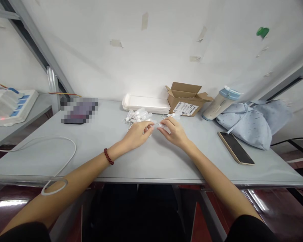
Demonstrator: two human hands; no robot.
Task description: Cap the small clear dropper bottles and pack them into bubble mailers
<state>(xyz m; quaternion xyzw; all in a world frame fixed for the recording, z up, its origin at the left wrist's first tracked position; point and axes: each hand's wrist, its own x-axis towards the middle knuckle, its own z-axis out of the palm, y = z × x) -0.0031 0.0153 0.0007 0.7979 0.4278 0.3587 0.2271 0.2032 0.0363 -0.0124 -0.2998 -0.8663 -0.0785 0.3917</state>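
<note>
My left hand (137, 133) and my right hand (173, 131) meet over the middle of the grey table (146, 158). Between their pinched fingertips they hold a small clear plastic piece (158, 124); its exact shape is too small to make out. Just behind the hands lies a loose pile of small clear plastic bottles or tubes (138, 115). A bead bracelet is on my left wrist.
Behind the pile lies a stack of white trays (146, 103) and an open cardboard box (187, 98). To the right stand a tumbler (221, 103), a light blue cloth bag (252, 122) and a phone (236, 147). A white cable (63, 158) and a power strip (11, 106) are at the left.
</note>
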